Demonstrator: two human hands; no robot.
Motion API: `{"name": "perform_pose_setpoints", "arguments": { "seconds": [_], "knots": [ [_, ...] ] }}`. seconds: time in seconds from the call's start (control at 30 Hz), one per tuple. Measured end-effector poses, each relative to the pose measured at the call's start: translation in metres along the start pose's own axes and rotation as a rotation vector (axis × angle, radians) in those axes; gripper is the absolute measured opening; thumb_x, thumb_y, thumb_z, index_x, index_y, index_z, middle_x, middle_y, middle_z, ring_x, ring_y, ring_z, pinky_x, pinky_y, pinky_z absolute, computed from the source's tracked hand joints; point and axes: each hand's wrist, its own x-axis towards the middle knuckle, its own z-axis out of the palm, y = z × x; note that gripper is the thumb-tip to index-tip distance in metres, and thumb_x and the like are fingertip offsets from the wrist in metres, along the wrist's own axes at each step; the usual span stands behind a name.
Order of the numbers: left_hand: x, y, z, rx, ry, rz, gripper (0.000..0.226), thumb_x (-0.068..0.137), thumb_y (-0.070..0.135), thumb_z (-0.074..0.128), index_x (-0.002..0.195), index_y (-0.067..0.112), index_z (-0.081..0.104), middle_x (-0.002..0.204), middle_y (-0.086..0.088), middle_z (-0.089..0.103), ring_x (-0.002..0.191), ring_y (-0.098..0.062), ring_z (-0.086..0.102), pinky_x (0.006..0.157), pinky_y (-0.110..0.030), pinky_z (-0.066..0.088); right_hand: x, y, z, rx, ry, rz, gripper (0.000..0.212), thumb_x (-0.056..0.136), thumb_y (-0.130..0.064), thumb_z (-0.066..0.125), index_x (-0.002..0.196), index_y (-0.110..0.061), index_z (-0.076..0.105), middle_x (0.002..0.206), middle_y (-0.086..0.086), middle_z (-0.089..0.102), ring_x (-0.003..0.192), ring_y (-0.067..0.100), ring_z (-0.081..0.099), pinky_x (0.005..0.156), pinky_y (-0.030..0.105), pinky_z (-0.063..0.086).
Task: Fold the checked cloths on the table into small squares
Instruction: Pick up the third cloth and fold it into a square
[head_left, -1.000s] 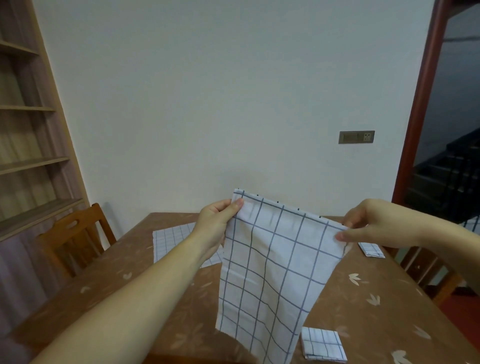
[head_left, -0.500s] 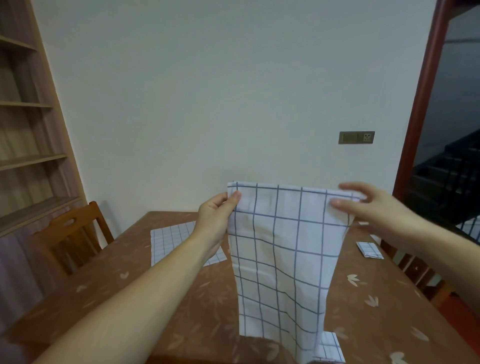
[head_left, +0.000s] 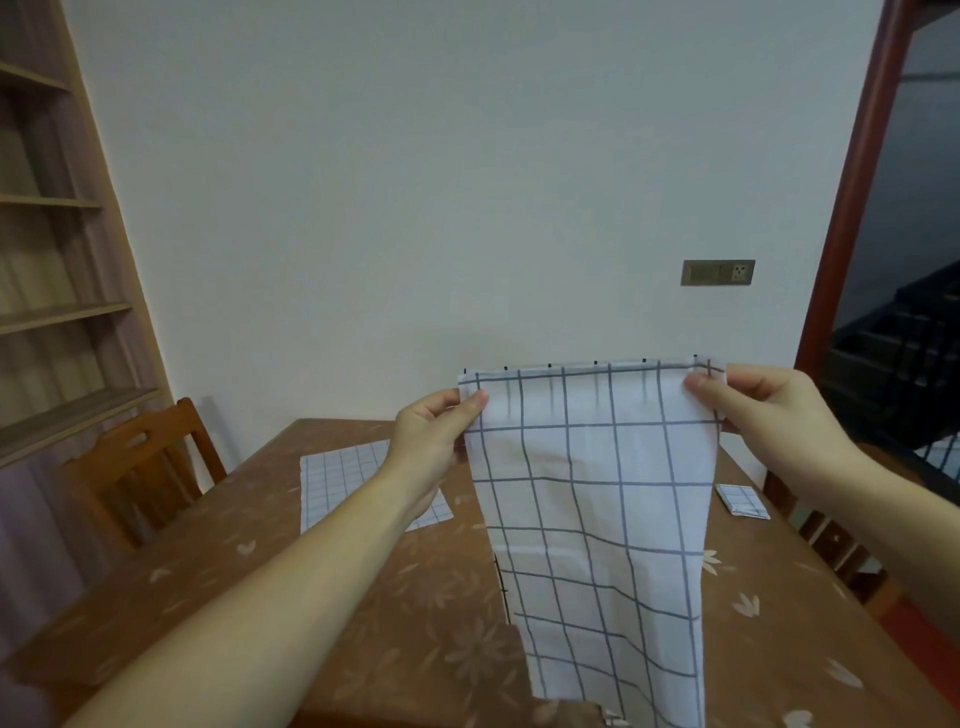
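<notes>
A white checked cloth hangs in the air in front of me, its top edge level and its lower part draping down over the table. My left hand pinches its top left corner between thumb and fingers. My right hand pinches the top right corner. A second checked cloth lies flat on the table behind my left forearm. A small folded checked square rests at the table's right side.
The brown table has a flower-patterned cover. A wooden chair stands at its left, another chair at its right. Shelves line the left wall; a doorway with dark stairs opens at the right.
The cloth's top edge has risen and levelled out. My right hand went from open fingers at the corner to pinching it. The hanging cloth now hides the folded square near me.
</notes>
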Motion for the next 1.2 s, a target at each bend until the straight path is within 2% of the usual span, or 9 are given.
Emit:
{"name": "perform_pose_setpoints", "arguments": {
  "seconds": [0.1, 0.27, 0.43, 0.53, 0.63, 0.77, 0.93, 1.07, 1.2],
  "knots": [
    [0.002, 0.0, 0.001, 0.013, -0.001, 0.007, 0.01, 0.086, 0.018, 0.071, 0.087, 0.008, 0.073, 0.082, -0.008, 0.072, 0.079, -0.02, 0.068, 0.075, -0.034, 0.059, 0.001, 0.004, 0.001, -0.035, 0.026, -0.006, 0.027, 0.096, -0.027, 0.059, 0.088, -0.006, 0.074, 0.091, 0.024, 0.073, 0.095, 0.043, 0.067, 0.09, 0.058, 0.052],
    [0.005, 0.001, 0.003, 0.03, 0.016, -0.001, 0.024, 0.085, 0.021, 0.072, 0.096, 0.0, 0.073, 0.097, -0.018, 0.072, 0.09, -0.028, 0.068, 0.086, -0.04, 0.058, 0.0, 0.01, -0.002, -0.164, 0.01, -0.047, 0.027, 0.096, -0.033, 0.057, 0.084, -0.015, 0.075, 0.085, 0.023, 0.072, 0.088, 0.047, 0.065, 0.085, 0.063, 0.052],
    [0.005, 0.003, 0.003, 0.066, 0.018, 0.01, 0.044, 0.066, 0.042, 0.081, 0.09, 0.005, 0.076, 0.097, -0.018, 0.074, 0.099, -0.036, 0.069, 0.096, -0.049, 0.053, 0.001, 0.011, -0.004, -0.205, -0.014, -0.057, 0.024, 0.097, -0.03, 0.055, 0.086, -0.021, 0.074, 0.079, -0.006, 0.076, 0.078, 0.014, 0.072, 0.081, 0.048, 0.058],
    [0.005, 0.003, 0.002, 0.09, 0.016, 0.031, 0.056, 0.049, 0.056, 0.085, 0.082, 0.012, 0.078, 0.098, -0.016, 0.075, 0.108, -0.039, 0.065, 0.101, -0.056, 0.047, 0.001, 0.013, -0.004, -0.191, -0.04, -0.059, 0.026, 0.098, -0.029, 0.053, 0.089, -0.019, 0.075, 0.081, -0.004, 0.077, 0.08, 0.015, 0.072, 0.083, 0.048, 0.059],
    [0.006, 0.004, 0.0, 0.09, 0.013, 0.036, 0.048, 0.048, 0.051, 0.089, 0.075, 0.013, 0.078, 0.095, -0.017, 0.073, 0.102, -0.037, 0.066, 0.101, -0.057, 0.047, 0.003, 0.015, -0.005, -0.183, -0.061, -0.048, 0.027, 0.099, -0.03, 0.05, 0.092, -0.02, 0.074, 0.084, -0.005, 0.077, 0.083, 0.017, 0.072, 0.082, 0.046, 0.059],
    [0.004, 0.008, -0.001, 0.041, 0.009, 0.036, 0.029, 0.054, 0.034, 0.083, 0.072, 0.012, 0.075, 0.081, -0.011, 0.07, 0.083, -0.027, 0.064, 0.092, -0.048, 0.052, 0.002, 0.014, -0.004, -0.125, -0.083, -0.004, 0.025, 0.099, -0.029, 0.05, 0.091, -0.024, 0.072, 0.086, -0.003, 0.076, 0.084, 0.008, 0.071, 0.078, 0.027, 0.058],
    [0.005, 0.009, -0.001, 0.011, 0.018, 0.037, 0.016, 0.063, 0.025, 0.082, 0.069, 0.013, 0.072, 0.068, -0.003, 0.066, 0.069, -0.019, 0.061, 0.073, -0.034, 0.051, 0.0, 0.012, -0.006, -0.075, -0.045, 0.013, 0.024, 0.076, -0.035, 0.072, 0.076, -0.011, 0.077, 0.074, 0.008, 0.076, 0.076, 0.026, 0.074, 0.079, 0.04, 0.06],
    [0.005, 0.009, -0.004, 0.019, 0.03, 0.043, 0.026, 0.056, 0.031, 0.083, 0.069, 0.012, 0.072, 0.071, -0.006, 0.066, 0.073, -0.021, 0.06, 0.077, -0.036, 0.05, 0.002, 0.007, -0.015, -0.17, -0.129, 0.021, 0.038, 0.075, -0.044, 0.069, 0.072, -0.007, 0.077, 0.076, 0.015, 0.075, 0.078, 0.036, 0.072, 0.083, 0.053, 0.057],
    [0.006, 0.009, -0.008, 0.05, 0.018, 0.042, 0.041, 0.046, 0.041, 0.086, 0.071, 0.011, 0.072, 0.08, -0.011, 0.066, 0.082, -0.026, 0.061, 0.093, -0.048, 0.05, 0.002, -0.001, -0.02, -0.154, -0.216, 0.0, 0.029, 0.082, -0.036, 0.062, 0.078, -0.012, 0.079, 0.081, 0.007, 0.078, 0.082, 0.026, 0.074, 0.085, 0.044, 0.059]
  ]
}}
